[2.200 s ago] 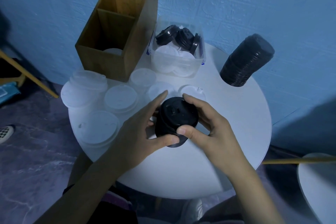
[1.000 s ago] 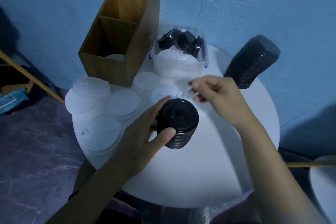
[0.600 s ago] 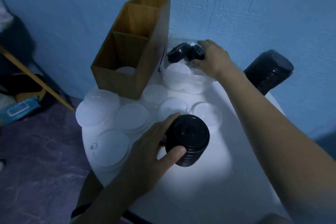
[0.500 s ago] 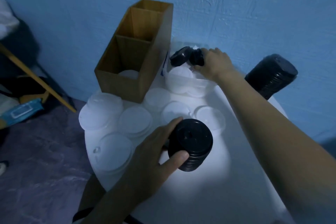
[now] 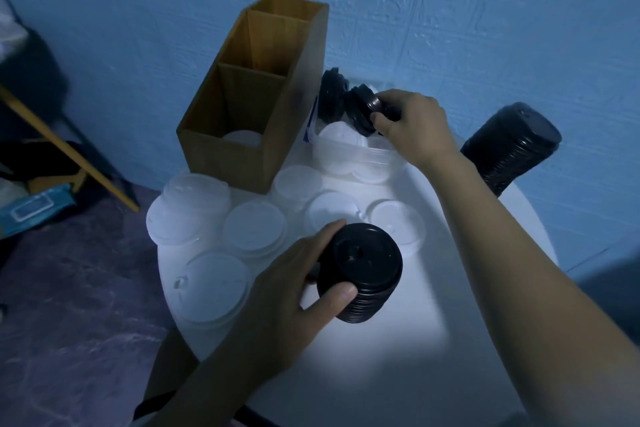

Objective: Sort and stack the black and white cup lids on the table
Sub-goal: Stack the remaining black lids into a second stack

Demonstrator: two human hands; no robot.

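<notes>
My left hand (image 5: 294,284) grips a short stack of black lids (image 5: 362,270) standing on the round white table (image 5: 415,340), thumb on its near side and fingers behind it. My right hand (image 5: 412,123) reaches into the clear plastic tub (image 5: 349,158) at the back and pinches a black lid (image 5: 363,107) that stands on edge there. Another black lid (image 5: 332,94) leans beside it, above white lids (image 5: 337,133) in the tub. Several stacks of white lids (image 5: 254,229) cover the table's left half.
A wooden two-compartment box (image 5: 256,97) stands at the back left with a white lid inside its near compartment. A tall stack of black lids (image 5: 512,146) lies tilted at the table's far right edge. The blue wall is close behind. A yellow frame (image 5: 69,149) stands on the left.
My right hand left the black stack, reached back to the tub and took hold of a black lid there. My left hand kept its grip on the stack.
</notes>
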